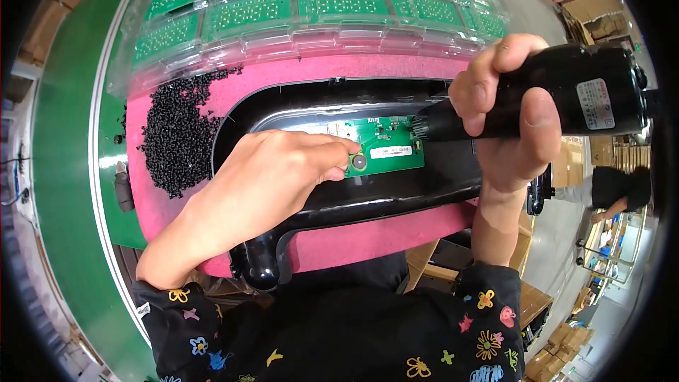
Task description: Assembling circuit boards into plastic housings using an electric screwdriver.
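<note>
A green circuit board (385, 141) with a white label and a small round black part lies in a black plastic housing (368, 194), shaped like a long shallow tray. My left hand (272, 180) reaches in from the left, its index finger and thumb closed at the board's left end; the other fingers are curled in. In my right hand (523, 110) is a black electric screwdriver (559, 92), held lengthwise with its ribbed nose at the right end of the board. Its bit is hidden, so contact with a screw cannot be told.
A heap of small black screws (177, 134) lies on the pink mat (361, 240) at left. Behind stand clear plastic trays (283, 42) with several green boards. A green surface (67, 191) extends at far left. Cardboard boxes (566, 350) and another person (619, 191) are at right.
</note>
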### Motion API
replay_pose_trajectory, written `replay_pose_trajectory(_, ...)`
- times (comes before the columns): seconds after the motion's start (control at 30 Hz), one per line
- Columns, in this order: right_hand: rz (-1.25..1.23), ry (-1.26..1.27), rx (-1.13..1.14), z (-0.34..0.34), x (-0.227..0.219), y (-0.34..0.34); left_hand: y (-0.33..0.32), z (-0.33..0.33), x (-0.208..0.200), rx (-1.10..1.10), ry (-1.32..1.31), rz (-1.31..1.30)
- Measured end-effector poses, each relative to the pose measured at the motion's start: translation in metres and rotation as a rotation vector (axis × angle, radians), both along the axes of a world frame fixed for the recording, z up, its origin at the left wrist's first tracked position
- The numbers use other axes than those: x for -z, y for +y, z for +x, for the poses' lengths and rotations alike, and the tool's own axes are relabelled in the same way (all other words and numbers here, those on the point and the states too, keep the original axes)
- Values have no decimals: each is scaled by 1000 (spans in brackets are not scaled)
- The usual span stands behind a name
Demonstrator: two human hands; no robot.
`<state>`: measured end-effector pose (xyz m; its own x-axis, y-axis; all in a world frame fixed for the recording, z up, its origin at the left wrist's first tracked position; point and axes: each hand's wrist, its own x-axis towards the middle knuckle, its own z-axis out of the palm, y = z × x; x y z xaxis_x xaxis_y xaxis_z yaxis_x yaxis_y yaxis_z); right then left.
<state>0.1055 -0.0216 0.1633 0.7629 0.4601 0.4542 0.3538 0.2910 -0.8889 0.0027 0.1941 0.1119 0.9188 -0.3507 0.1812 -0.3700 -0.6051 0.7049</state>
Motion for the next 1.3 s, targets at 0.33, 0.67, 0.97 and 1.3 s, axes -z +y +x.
replay_pose_trajectory(0.33, 225, 86, -21, -2, 12, 4, 2, 1, -2, 8, -2, 1)
replay_pose_trajectory(0.67, 672, 317, -291, -24, -6, -1, 0, 6, 3, 59, -143, -241)
replay_pose_trajectory(0.97, 578, 298, -121, -32, -1, 11, 1, 4, -2, 14, -263, -45)
replay_pose_trajectory(1.3, 522, 256, -74, -36, 2, 16, 2, 4, 2, -136, -477, -161)
